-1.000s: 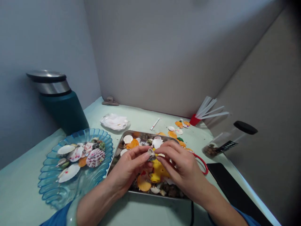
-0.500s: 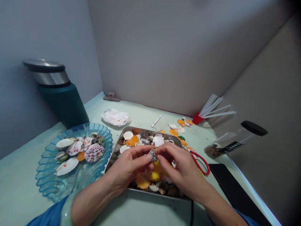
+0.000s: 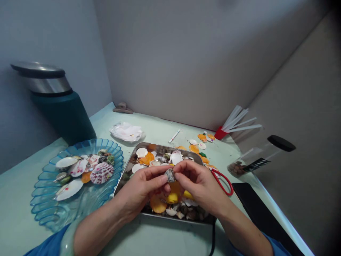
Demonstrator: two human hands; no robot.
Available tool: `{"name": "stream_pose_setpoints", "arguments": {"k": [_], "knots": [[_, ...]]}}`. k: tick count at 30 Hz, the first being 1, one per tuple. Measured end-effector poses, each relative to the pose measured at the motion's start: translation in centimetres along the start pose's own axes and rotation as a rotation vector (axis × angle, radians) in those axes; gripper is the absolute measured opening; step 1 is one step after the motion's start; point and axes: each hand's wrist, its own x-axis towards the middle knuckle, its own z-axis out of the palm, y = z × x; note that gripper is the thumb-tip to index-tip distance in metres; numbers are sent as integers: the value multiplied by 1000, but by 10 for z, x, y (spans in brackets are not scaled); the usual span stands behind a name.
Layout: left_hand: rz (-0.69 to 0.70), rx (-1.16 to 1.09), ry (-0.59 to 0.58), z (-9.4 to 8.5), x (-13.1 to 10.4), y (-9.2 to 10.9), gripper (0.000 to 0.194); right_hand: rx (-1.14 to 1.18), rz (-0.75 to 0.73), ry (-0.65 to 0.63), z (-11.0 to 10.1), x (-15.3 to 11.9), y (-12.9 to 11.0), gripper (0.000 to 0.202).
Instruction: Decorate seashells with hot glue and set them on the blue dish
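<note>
A small grey, rough shell (image 3: 169,175) is pinched between the fingertips of my left hand (image 3: 146,185) and my right hand (image 3: 197,183). Both hands are above a metal tray (image 3: 125,177) filled with white, orange and brown shells. Below the held shell a yellow object (image 3: 172,197) lies in the tray, partly hidden by my hands. An orange scallop shell (image 3: 158,204) is near the tray's front edge.
A blue scalloped plate (image 3: 39,188) with shells is at left, before a teal bottle (image 3: 62,113). Behind the tray are a white packet (image 3: 126,131) and marker (image 3: 174,136). Rightward are loose shells, red-handled scissors (image 3: 223,182), a red cup (image 3: 221,133), a jar (image 3: 249,161) and a black object (image 3: 261,209).
The camera view has shifted slightly, moving the scene a little to the left. The grey shell has turned somewhat between my fingertips, and both hands still hold it.
</note>
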Motion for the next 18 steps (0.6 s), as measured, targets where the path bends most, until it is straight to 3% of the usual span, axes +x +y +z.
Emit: {"name": "stream_pose_setpoints", "arguments": {"k": [18], "knots": [[-3,-24,31,0,1,1,41,-169,-57,55,-2,-2,-5,7]]}}
